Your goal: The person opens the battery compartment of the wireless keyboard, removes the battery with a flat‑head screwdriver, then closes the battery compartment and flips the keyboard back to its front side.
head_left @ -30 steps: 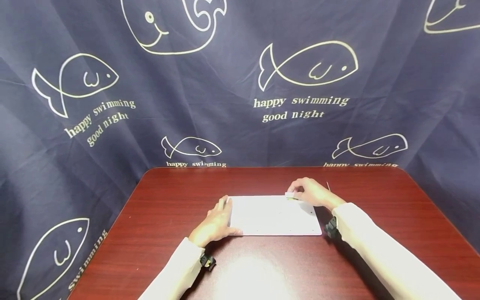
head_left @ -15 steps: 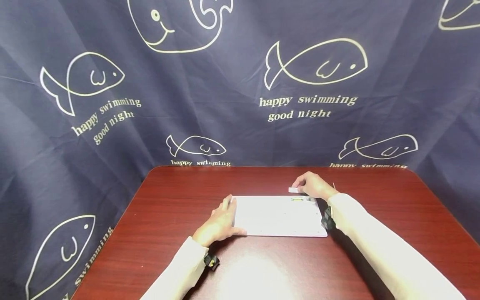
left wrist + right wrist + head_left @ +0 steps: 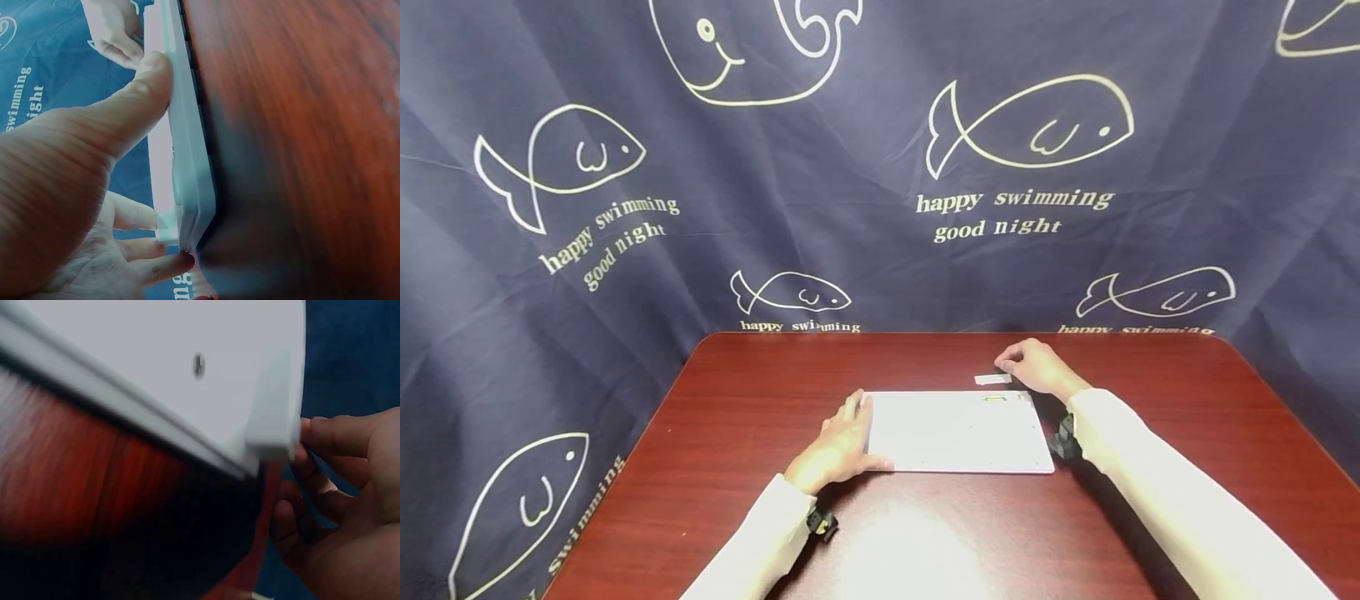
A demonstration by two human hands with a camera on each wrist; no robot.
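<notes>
A white keyboard lies face down on the table; dark keys show under its edge in the left wrist view. My left hand grips its left end, thumb on the near edge and fingers around the far side. Near the far right corner is an open slot with something yellow-green inside. Behind the keyboard a small white strip, seemingly a battery cover, lies on the table. My right hand is just right of this cover, fingers loosely bent and apparently holding nothing. In the right wrist view, the keyboard partly hides its fingertips.
The reddish-brown wooden table extends around the keyboard on all sides. A dark blue curtain with fish drawings hangs behind its far edge. A camera sits on the left wrist and another camera on the right.
My right hand lifted the battery cover off the keyboard's far right part, set it down behind the keyboard, let go and moved slightly right. The left hand kept its grip.
</notes>
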